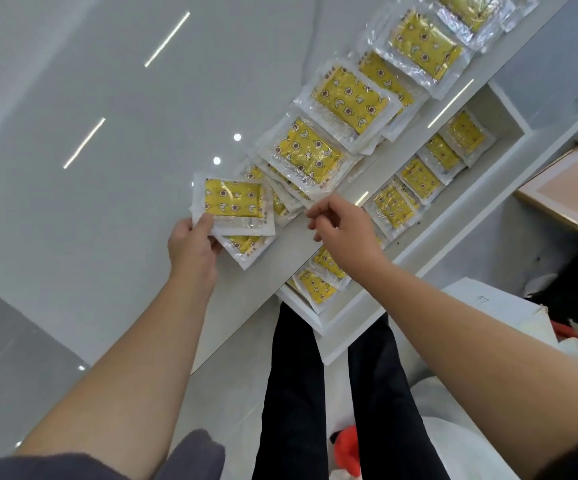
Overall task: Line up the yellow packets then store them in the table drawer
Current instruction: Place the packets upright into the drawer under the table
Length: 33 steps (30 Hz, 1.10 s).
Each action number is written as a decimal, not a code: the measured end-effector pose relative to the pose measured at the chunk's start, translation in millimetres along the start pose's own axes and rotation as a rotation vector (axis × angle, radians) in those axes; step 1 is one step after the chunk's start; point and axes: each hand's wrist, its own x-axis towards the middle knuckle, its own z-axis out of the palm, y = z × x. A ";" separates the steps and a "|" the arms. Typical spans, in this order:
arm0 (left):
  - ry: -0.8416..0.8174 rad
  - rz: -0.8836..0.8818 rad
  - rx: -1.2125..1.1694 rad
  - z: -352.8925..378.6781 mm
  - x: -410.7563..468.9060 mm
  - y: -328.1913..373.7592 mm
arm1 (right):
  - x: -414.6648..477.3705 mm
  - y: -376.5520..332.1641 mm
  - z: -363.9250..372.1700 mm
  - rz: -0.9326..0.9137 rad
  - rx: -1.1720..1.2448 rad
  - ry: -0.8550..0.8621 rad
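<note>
Grey sleeve [183,455] and bare forearms sit lowest. Left hand [190,244] pinches one yellow star-and-moon-print packet in clear plastic wrap [234,202] by its corner, just over the glossy white table [107,202]. Right hand [343,226] hovers with fingers curled at the overlapping packet row [308,154]; whether it grips one, can't tell. The open white drawer [419,268] holds more stored packets [395,206].

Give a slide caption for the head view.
Left hand grips a yellow packet over the table; the open drawer holds more.
</note>
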 end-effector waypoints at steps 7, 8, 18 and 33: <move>-0.186 0.155 0.108 -27.5 -18.2 34.3 | -3.8 -17.8 8.3 0.080 0.126 -0.134; -0.245 0.168 0.146 -23.1 -21.7 39.1 | -4.3 -22.5 8.6 0.073 0.140 -0.149; -0.499 0.079 -0.094 55.0 -31.1 38.3 | 15.4 -32.8 1.0 0.125 0.145 -0.261; -0.088 0.252 0.471 102.1 2.8 34.7 | 30.2 -6.9 -45.7 0.142 0.239 -0.058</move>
